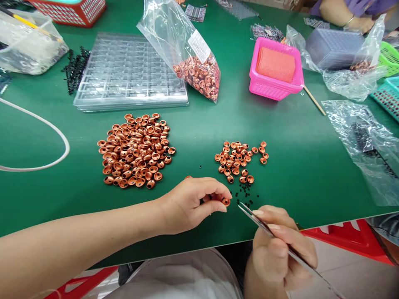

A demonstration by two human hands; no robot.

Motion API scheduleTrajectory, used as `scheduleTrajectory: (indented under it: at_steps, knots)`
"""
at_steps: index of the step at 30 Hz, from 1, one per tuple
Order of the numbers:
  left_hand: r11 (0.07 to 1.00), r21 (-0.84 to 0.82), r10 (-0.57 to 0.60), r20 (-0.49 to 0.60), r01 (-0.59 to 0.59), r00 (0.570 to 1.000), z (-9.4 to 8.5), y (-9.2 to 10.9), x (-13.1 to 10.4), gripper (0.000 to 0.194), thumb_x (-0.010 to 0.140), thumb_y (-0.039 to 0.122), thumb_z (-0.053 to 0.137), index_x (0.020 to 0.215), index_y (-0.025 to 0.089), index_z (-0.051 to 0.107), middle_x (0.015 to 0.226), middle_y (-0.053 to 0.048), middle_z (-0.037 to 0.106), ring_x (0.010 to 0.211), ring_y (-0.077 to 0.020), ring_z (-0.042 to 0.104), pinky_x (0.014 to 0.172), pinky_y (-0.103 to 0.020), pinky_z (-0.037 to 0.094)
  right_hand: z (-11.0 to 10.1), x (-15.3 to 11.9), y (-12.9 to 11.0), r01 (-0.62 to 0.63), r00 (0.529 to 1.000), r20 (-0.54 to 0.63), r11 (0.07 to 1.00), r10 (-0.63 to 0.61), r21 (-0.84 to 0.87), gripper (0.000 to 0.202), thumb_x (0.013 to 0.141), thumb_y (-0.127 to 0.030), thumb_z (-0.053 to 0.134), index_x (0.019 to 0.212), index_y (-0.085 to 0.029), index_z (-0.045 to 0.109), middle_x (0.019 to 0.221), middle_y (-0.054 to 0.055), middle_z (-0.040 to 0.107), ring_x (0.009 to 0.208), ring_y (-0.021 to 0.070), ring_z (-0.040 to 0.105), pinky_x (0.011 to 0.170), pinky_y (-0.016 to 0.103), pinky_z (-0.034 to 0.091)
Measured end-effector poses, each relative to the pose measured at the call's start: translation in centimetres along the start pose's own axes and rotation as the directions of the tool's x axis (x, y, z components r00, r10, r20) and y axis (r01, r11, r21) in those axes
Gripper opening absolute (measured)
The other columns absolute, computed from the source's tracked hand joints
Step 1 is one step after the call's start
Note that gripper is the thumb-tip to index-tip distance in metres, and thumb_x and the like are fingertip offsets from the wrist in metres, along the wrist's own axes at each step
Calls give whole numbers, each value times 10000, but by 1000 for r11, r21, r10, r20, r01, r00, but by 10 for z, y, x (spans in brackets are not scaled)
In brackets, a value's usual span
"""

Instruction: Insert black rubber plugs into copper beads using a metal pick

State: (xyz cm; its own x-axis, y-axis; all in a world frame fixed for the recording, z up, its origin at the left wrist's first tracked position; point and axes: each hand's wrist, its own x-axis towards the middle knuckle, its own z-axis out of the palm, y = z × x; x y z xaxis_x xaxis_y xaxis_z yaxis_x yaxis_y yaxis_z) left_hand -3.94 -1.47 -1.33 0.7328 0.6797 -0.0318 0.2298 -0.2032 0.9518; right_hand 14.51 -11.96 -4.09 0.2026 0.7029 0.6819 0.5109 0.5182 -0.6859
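Between thumb and fingertips, my left hand [190, 203] pinches a small copper-coloured cup-shaped piece [226, 202] with a dark hole. My right hand [277, 245] grips metal tweezers [264, 226]; their tips are slightly apart, just right of the held piece. Tiny black bits [246, 195] lie scattered on the table beside the tips. Beyond them sits a small group of copper pieces [235, 160]. A larger heap of the same copper pieces [137, 151] lies to the left, past my left forearm.
Stacked clear plastic trays [124, 70] stand at the back, with a bag of copper pieces [199, 70] leaning on them. A pink basket [276, 89] holds an orange block. Plastic bags [361, 141] lie at right, a white cable [59, 137] at left. Another person's arm [339, 14] rests far right.
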Motion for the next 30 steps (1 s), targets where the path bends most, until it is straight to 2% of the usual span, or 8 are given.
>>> scheduleTrajectory:
  at_steps: [2, 4, 6, 8, 10, 12, 18, 30]
  knots:
    - [999, -45, 29, 11, -29, 1000, -1, 0, 0, 75, 893, 144, 649, 945, 161, 701, 854, -14, 720, 695, -90, 620, 639, -166, 476, 2, 4, -2, -64, 984, -159, 994, 77, 86, 266, 1015, -205, 352, 1049, -213, 616, 945, 78, 678, 881, 246, 678, 725, 480, 583]
    - [998, -52, 38, 18, -37, 999, -2, 0, -1, 76, 894, 150, 658, 949, 164, 709, 859, -15, 725, 693, -89, 624, 640, -165, 477, -1, 7, -5, -113, 975, -174, 984, 136, 136, 300, 1027, -246, 335, 1015, -216, 633, 940, 80, 671, 869, 247, 670, 730, 483, 580]
    - [998, -31, 59, 22, -58, 998, -2, 0, -3, 76, 903, 158, 655, 955, 168, 709, 865, -17, 725, 697, -92, 625, 644, -168, 478, -11, 10, -9, -118, 987, -92, 986, 129, 118, 298, 1029, -255, 346, 1067, -218, 639, 966, 83, 660, 835, 230, 665, 687, 441, 578]
    - [993, -7, 118, 27, -118, 993, -1, -1, -5, 84, 918, 152, 634, 969, 166, 698, 861, -23, 726, 720, -101, 636, 667, -177, 487, -22, 13, -11, -75, 989, 125, 997, 75, -6, 258, 1009, -219, 416, 1125, -224, 647, 968, 79, 659, 827, 214, 667, 654, 386, 573]
    - [980, 15, 198, 31, -199, 980, 0, -1, -7, 104, 938, 139, 596, 991, 161, 683, 861, -33, 726, 752, -114, 650, 695, -188, 498, -28, 15, -10, 48, 929, 369, 995, -11, -93, 265, 961, -146, 516, 1183, -219, 641, 922, 56, 666, 782, 176, 649, 618, 319, 552]
    - [965, 42, 258, 42, -260, 965, 1, -1, -8, 130, 956, 125, 555, 1012, 158, 667, 871, -42, 727, 766, -122, 653, 703, -195, 503, -29, 17, -5, 169, 875, 478, 975, -79, -147, 330, 898, -76, 611, 1201, -206, 634, 900, 40, 673, 751, 149, 625, 620, 291, 537]
    - [943, 88, 313, 93, -320, 945, 3, 1, -11, 144, 973, 112, 514, 1029, 152, 640, 885, -53, 702, 767, -129, 624, 709, -202, 498, -27, 8, 13, 405, 744, 626, 903, -235, -143, 336, 924, -80, 578, 1254, -128, 621, 998, 82, 707, 858, 177, 616, 720, 339, 556]
    - [942, 83, 314, 131, -326, 940, 6, 0, -13, 148, 973, 104, 489, 1016, 144, 625, 873, -62, 683, 775, -146, 625, 726, -216, 511, -31, 12, 10, 398, 683, 688, 915, -247, -66, 377, 959, -77, 460, 1313, -114, 584, 1037, 80, 708, 839, 177, 610, 661, 342, 500]
